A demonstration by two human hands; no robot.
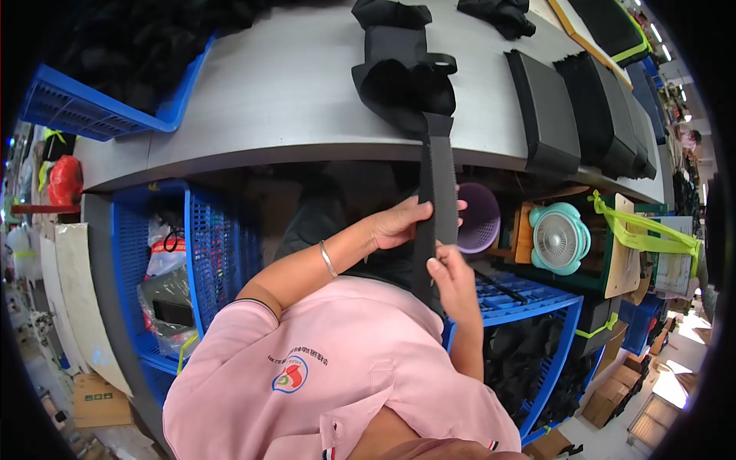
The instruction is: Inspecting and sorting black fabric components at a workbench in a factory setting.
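A long black fabric strip (pixel 443 175) hangs over the table's front edge toward my lap. Its far end meets a bunched black fabric piece (pixel 399 88) with a small loop at its side, lying on the table. My left hand (pixel 400 223), with a bangle on the wrist, grips the strip below the edge, thumb on top and fingertips showing past its right side. Closer to my body, my right hand (pixel 455 277) pinches the strip's right edge between thumb and fingers. The strip's lower end drops against my shirt front.
The grey table (pixel 268 100) carries stacks of black panels (pixel 543 111) at right and a blue crate (pixel 107 111) of black fabric at left. Below stand a blue basket (pixel 201 253), a purple bin (pixel 481 218), a turquoise fan (pixel 558 238) and another blue crate (pixel 563 337).
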